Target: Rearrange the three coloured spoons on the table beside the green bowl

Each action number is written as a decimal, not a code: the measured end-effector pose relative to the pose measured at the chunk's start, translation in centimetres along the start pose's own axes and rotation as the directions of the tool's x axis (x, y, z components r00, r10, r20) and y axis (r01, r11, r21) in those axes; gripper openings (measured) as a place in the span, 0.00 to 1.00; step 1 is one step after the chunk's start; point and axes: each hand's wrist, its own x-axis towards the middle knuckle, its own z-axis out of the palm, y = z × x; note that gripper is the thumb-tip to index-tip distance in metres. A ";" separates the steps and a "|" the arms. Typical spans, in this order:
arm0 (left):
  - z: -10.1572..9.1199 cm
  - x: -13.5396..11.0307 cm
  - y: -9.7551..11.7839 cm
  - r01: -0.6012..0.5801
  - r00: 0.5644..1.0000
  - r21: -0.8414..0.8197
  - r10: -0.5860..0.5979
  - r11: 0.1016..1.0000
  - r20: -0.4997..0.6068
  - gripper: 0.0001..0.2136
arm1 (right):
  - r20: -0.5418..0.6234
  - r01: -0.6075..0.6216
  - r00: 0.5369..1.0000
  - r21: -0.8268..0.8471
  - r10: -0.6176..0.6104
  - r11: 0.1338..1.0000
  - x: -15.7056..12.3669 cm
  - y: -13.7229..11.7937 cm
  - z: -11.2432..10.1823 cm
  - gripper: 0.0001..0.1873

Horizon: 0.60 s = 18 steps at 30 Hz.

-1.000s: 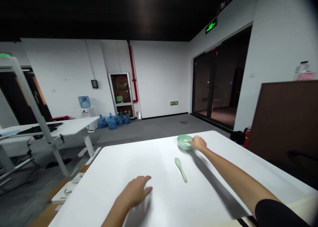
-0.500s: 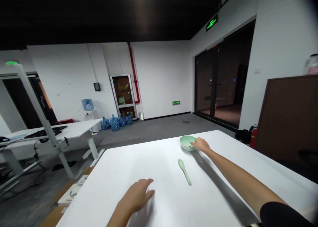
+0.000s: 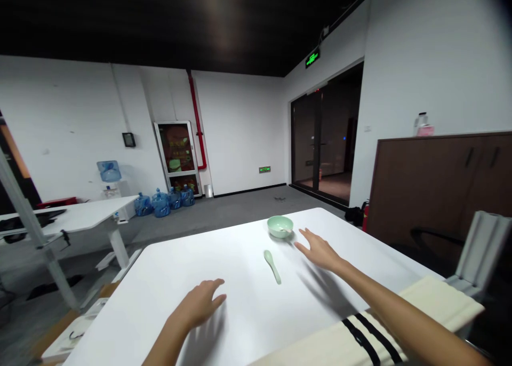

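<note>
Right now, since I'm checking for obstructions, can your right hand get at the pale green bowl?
Probably yes. The right hand is close beside the pale green bowl, not touching it, and nothing appears to stand between them. The pale green spoon lies on the table to the hand's left, seemingly off its path.

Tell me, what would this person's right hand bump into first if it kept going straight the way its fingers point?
The right hand would most likely meet the pale green bowl first; nothing shows between them, though depth is hard to judge from this view.
</note>
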 end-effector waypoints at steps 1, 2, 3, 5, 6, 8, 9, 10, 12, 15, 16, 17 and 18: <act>0.1 0.0 0.0 -0.002 1.000 -0.001 0.002 1.000 0.002 0.28 | 0.035 -0.004 0.999 -0.010 0.004 1.000 -0.5 0.2 0.3 0.40; 0.1 0.0 -0.1 -0.005 1.000 -0.002 0.005 1.000 0.003 0.28 | 0.067 -0.004 0.998 -0.018 0.005 1.000 -0.9 0.3 0.7 0.41; 0.2 0.0 -0.1 -0.008 1.000 -0.002 0.008 1.000 0.002 0.28 | 0.092 0.002 0.996 -0.026 0.000 1.000 -1.1 0.4 1.0 0.41; 0.2 -0.1 -0.1 -0.008 1.000 -0.002 0.008 1.000 -0.003 0.28 | 0.119 0.022 0.993 -0.033 -0.018 0.999 -1.3 0.5 1.3 0.41; 0.1 -0.1 0.0 -0.005 1.000 -0.002 0.005 1.000 -0.005 0.28 | 0.123 0.032 0.992 -0.032 -0.028 0.999 -1.2 0.5 1.4 0.41; 0.1 -0.2 0.1 -0.003 1.000 -0.002 0.003 1.000 -0.003 0.28 | 0.123 0.045 0.991 -0.022 -0.042 0.999 -1.1 0.5 1.4 0.42; 0.0 -0.2 0.1 -0.003 1.000 -0.002 0.003 1.000 -0.003 0.28 | 0.123 0.050 0.991 -0.015 -0.048 0.999 -1.1 0.5 1.3 0.42; 0.0 -0.2 0.2 -0.004 1.000 -0.001 0.004 1.000 -0.001 0.28 | 0.122 0.053 0.991 -0.008 -0.051 0.999 -1.2 0.5 1.3 0.41; 0.1 -0.1 0.2 -0.006 1.000 0.002 0.006 1.000 0.000 0.28 | 0.121 0.051 0.991 0.001 -0.051 0.999 -1.3 0.4 1.2 0.41; 0.2 -0.1 0.2 -0.014 1.000 0.014 0.014 1.000 0.001 0.27 | 0.108 0.064 0.992 0.009 -0.064 0.998 -1.3 0.3 1.0 0.40; 0.3 -0.1 0.3 -0.017 1.000 0.020 0.017 1.000 0.002 0.27 | 0.098 0.075 0.992 0.010 -0.076 0.997 -1.2 0.2 0.9 0.39; 0.3 -0.1 0.3 -0.019 1.000 0.022 0.019 1.000 0.004 0.28 | 0.089 0.080 0.993 0.008 -0.081 0.997 -1.0 0.1 0.9 0.39; 0.3 -0.1 0.3 -0.020 1.000 0.022 0.019 1.000 0.007 0.28 | 0.080 0.083 0.993 0.003 -0.083 0.997 -0.7 0.0 0.8 0.38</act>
